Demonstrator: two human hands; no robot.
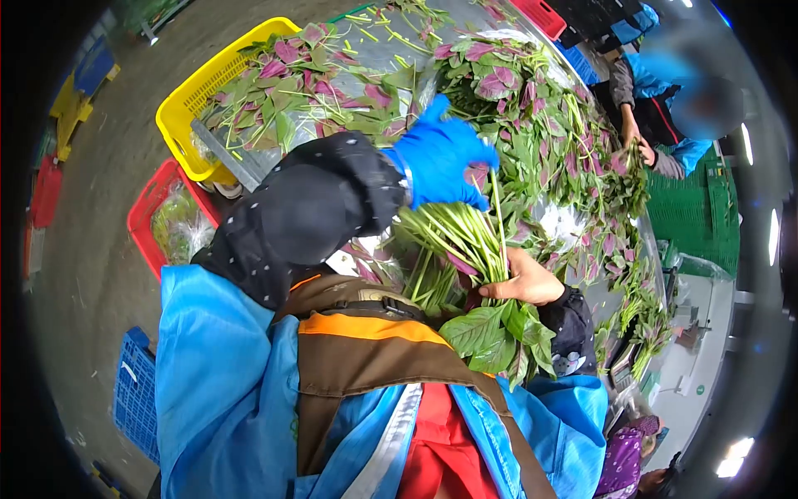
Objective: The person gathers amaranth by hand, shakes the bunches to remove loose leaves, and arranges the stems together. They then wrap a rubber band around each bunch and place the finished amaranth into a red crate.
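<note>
My left hand (445, 158), in a blue glove, hovers above the cut ends of a bunch of leafy stems (457, 237). Its fingers are spread, with a purple leaf showing between them and one upright stem next to the fingertips. My right hand (528, 279), bare, is closed around the bunch near my chest. Green leaves (486, 341) of this bunch hang below the hand, toward my body. Beyond lies a large heap of green and purple leaves (532, 116) on the metal table (366, 54).
A yellow crate (187, 104) and a red crate (148, 200) stand at the left, a blue crate (135, 395) lower down. Across the table a co-worker's hands (636, 141) hold stems, near green crates (694, 212). Another person (623, 457) is at the lower right.
</note>
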